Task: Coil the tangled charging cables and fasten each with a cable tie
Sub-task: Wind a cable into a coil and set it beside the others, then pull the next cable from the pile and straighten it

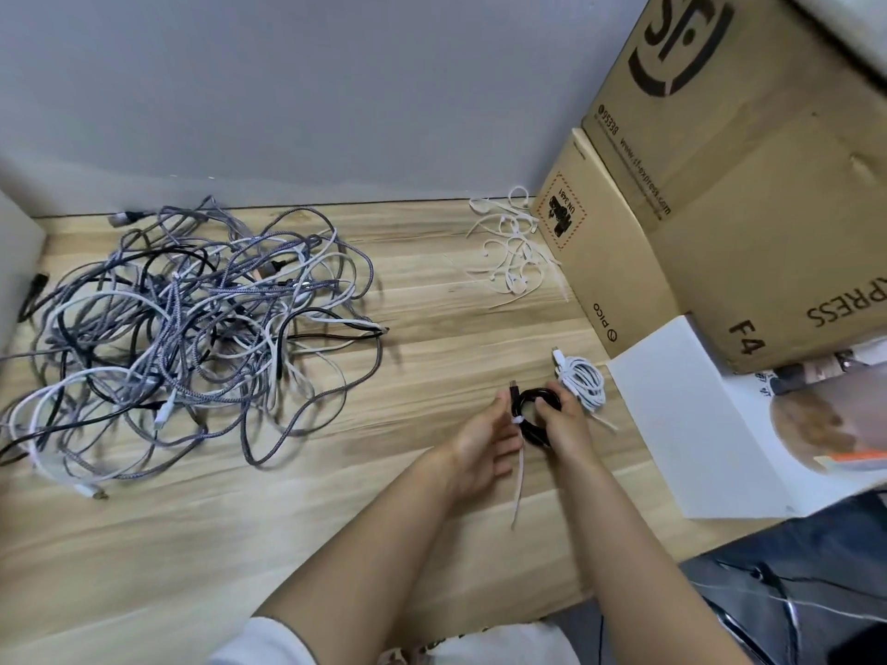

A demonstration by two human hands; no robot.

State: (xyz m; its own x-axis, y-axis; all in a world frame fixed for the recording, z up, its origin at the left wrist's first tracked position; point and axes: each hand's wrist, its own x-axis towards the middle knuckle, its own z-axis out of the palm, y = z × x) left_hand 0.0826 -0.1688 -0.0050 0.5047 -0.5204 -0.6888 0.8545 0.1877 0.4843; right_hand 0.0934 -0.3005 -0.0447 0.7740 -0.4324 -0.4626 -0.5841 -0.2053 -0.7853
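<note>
Both bare forearms reach forward, converging to the right of centre. The left hand (485,441) and right hand (564,417) sit close together, fingers curled, pinching.

The right hand (564,419) covers part of the black cable coil (535,415), so where its fingers grip stays hidden. The big cable pile (192,328) runs off the left edge. The cardboard boxes (749,194) are cut off too — top and right. The spare ties (513,247) are too small to count.

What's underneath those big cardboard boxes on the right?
A white sheet and a printed booklet stick out from under the cardboard boxes; how far they run beneath is hidden.
</note>
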